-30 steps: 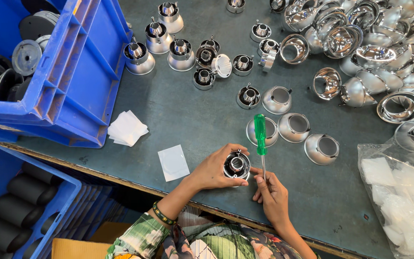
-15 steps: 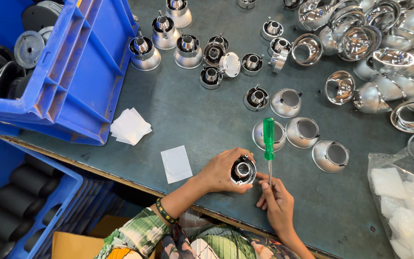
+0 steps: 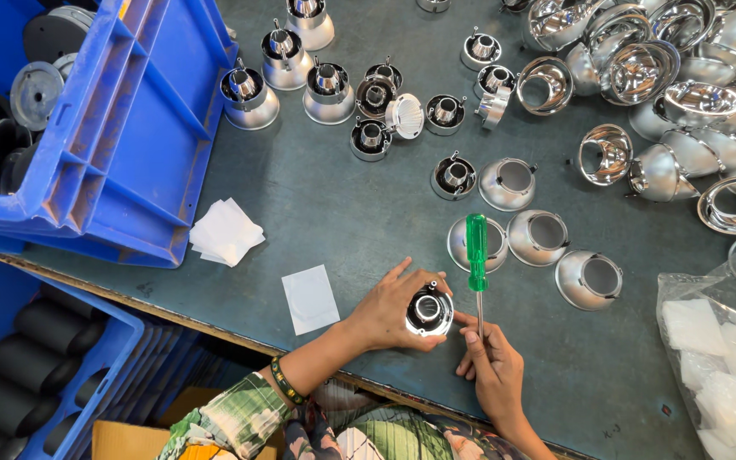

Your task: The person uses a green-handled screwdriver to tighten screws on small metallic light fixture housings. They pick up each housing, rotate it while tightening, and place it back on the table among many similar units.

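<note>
My left hand (image 3: 389, 311) grips a small shiny round metal part with a black centre (image 3: 429, 312), held just above the grey-green table (image 3: 334, 204) near its front edge. My right hand (image 3: 491, 365) holds a screwdriver (image 3: 477, 264) by its thin shaft, the green handle pointing away from me. The screwdriver stands right beside the part, to its right. Its tip is hidden by my fingers.
Chrome reflector cups (image 3: 537, 237) lie just beyond the screwdriver, with a big heap (image 3: 683, 94) at the far right. Several assembled parts (image 3: 325, 85) stand at the back centre. A blue crate (image 3: 104, 128) with dark discs sits left, white paper squares (image 3: 310, 298) near it, a plastic bag (image 3: 721, 358) right.
Both hands stay together with the part and the screwdriver; their hold looks the same. The camera has shifted slightly, so the whole scene sits a little lower in view.
</note>
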